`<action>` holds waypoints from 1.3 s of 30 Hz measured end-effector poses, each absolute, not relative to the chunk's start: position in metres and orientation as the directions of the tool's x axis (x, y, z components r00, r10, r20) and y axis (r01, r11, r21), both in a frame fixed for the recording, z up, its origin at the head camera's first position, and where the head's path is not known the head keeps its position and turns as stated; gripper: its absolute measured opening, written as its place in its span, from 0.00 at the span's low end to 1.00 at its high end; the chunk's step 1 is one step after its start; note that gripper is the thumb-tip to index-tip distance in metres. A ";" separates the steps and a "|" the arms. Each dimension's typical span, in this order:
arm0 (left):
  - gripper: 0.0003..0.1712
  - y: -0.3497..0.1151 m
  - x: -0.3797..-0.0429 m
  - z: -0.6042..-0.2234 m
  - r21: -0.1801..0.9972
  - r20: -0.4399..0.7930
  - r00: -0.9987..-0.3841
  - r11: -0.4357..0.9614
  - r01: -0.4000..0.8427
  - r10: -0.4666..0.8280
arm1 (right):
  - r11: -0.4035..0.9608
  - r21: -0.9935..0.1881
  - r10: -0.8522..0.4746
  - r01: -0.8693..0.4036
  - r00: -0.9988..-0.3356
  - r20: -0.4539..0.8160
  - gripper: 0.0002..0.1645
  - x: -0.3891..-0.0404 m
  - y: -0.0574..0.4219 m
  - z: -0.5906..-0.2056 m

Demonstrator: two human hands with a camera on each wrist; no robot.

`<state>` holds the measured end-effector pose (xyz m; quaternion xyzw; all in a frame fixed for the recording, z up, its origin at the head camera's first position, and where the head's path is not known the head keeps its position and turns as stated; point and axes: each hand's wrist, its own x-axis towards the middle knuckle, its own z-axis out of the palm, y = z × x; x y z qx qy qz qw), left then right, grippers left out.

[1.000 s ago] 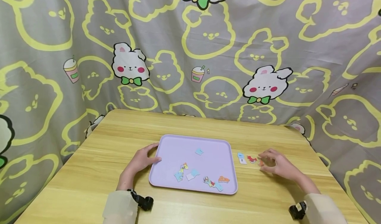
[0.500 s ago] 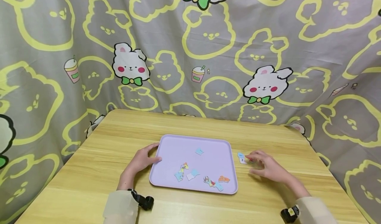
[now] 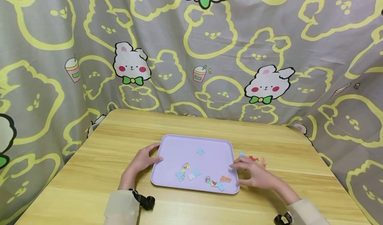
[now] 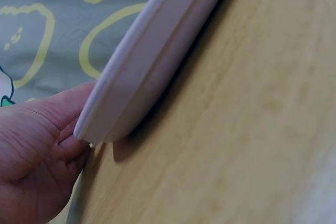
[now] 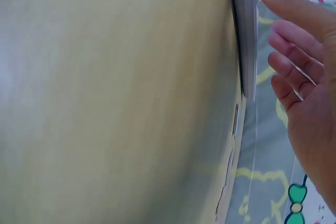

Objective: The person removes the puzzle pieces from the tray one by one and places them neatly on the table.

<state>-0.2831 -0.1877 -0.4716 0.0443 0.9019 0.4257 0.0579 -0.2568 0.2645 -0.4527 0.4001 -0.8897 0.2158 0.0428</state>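
Observation:
A lilac tray [image 3: 191,145] lies on the table. My left hand [image 3: 144,159] grips its left rim, thumb over the edge; in the left wrist view a fingertip [image 4: 123,149] shows beneath the tray. My right hand [image 3: 254,174], holding nothing, has its fingers spread at the tray's right rim; whether they touch it I cannot tell. Flat printed pieces like puzzle pieces lie in the tray: a blue one [image 3: 200,151], a blue-and-yellow one [image 3: 181,173], a white-and-blue one [image 3: 194,174], a multicoloured strip [image 3: 214,183] and an orange one [image 3: 225,179].
Right of the tray, partly behind my right hand, lie a blue piece [image 3: 241,155], a red piece [image 3: 253,158] and an orange piece [image 3: 263,162]. The wooden table [image 3: 125,128] meets a patterned curtain [image 3: 167,35] at its back and sides.
My right hand has moved left from the loose pieces on the table to the tray's right rim. The orange piece there is now apart from the hand. My left hand stays on the tray.

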 end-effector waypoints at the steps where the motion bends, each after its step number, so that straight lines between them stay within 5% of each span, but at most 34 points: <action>1: 0.38 -0.188 -0.283 -0.472 0.773 -0.067 -0.989 0.634 0.031 0.130 | 0.577 -0.340 -0.707 -0.743 -0.662 0.248 0.31 -0.257 0.262 -0.452; 13: 0.38 -0.187 -0.283 -0.472 0.776 -0.072 -0.989 0.630 0.025 0.128 | 0.472 -0.416 -0.787 -0.778 -0.584 0.199 0.29 -0.252 0.246 -0.452; 39: 0.38 -0.187 -0.282 -0.472 0.774 -0.086 -0.989 0.633 0.012 0.123 | 0.316 -0.379 -0.900 -0.870 -0.401 0.170 0.17 -0.255 0.217 -0.453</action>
